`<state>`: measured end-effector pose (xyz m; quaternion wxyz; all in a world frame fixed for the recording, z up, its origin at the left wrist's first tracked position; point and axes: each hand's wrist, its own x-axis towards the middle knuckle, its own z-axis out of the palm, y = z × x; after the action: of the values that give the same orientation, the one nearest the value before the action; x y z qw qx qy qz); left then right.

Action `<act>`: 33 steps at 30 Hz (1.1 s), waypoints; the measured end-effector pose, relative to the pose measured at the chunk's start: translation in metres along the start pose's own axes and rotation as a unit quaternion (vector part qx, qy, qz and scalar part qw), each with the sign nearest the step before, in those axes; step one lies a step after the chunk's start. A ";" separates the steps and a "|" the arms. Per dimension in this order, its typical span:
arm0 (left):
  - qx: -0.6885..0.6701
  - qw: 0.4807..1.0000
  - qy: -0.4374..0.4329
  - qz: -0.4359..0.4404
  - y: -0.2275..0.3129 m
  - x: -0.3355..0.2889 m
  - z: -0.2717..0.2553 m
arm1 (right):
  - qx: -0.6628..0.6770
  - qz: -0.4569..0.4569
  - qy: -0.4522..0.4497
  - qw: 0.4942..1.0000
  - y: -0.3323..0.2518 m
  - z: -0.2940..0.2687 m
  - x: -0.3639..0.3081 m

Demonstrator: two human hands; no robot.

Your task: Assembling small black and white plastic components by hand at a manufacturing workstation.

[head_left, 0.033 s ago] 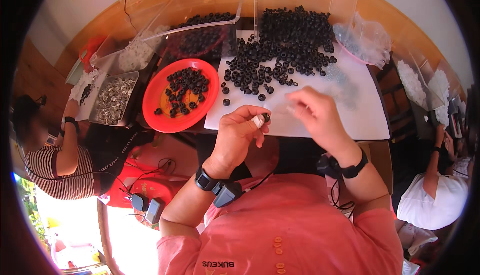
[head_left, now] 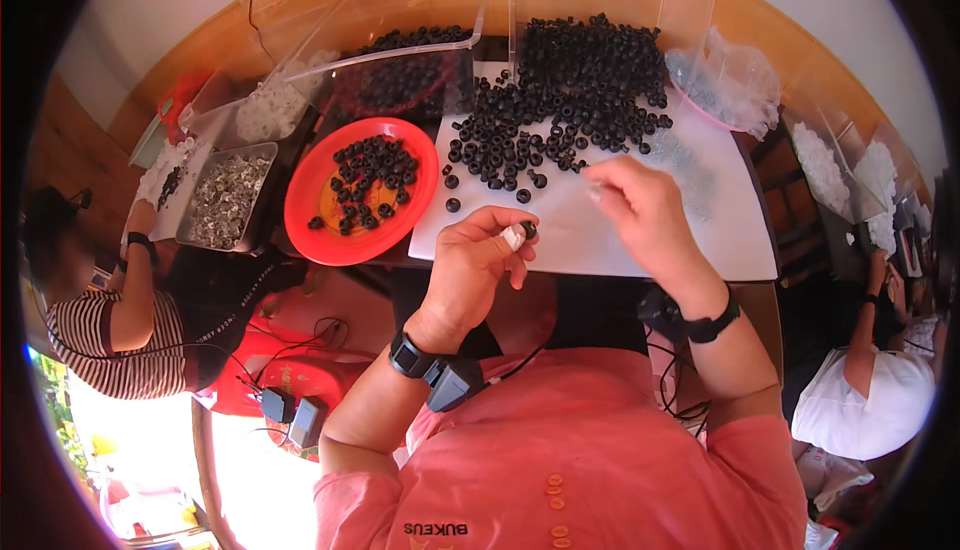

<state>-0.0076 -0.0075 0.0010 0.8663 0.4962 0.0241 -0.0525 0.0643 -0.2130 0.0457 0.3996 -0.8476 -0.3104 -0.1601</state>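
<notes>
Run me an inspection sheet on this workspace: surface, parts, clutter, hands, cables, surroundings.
Surface: white board, partly covered by loose parts; no spill seen.
Parts: heap of black parts at the far side, spreading nearer; more black parts on a red plate.
Clutter: plastic bag at the far right.
Hands: left hand grips a small black part; right hand is raised over the board, fingertips too blurred to tell whether they hold anything.
Cables: black cable at the left wrist device.
Surroundings: co-workers at left and right.
</notes>
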 end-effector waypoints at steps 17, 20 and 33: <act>-0.080 0.995 -0.049 0.035 -0.008 0.006 -0.020 | -0.341 0.018 -0.240 0.908 0.005 0.024 0.042; -0.076 0.995 -0.046 0.038 -0.008 0.006 -0.019 | -0.328 0.009 -0.275 0.904 -0.006 0.030 0.043; -0.090 0.993 -0.058 0.042 -0.008 0.004 -0.021 | -0.275 -0.030 -0.190 0.942 -0.002 0.014 -0.001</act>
<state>-0.0040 0.0062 -0.0165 0.9089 0.4126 -0.0428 -0.0422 0.0621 -0.2014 0.0374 0.0792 -0.9293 -0.3500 -0.0877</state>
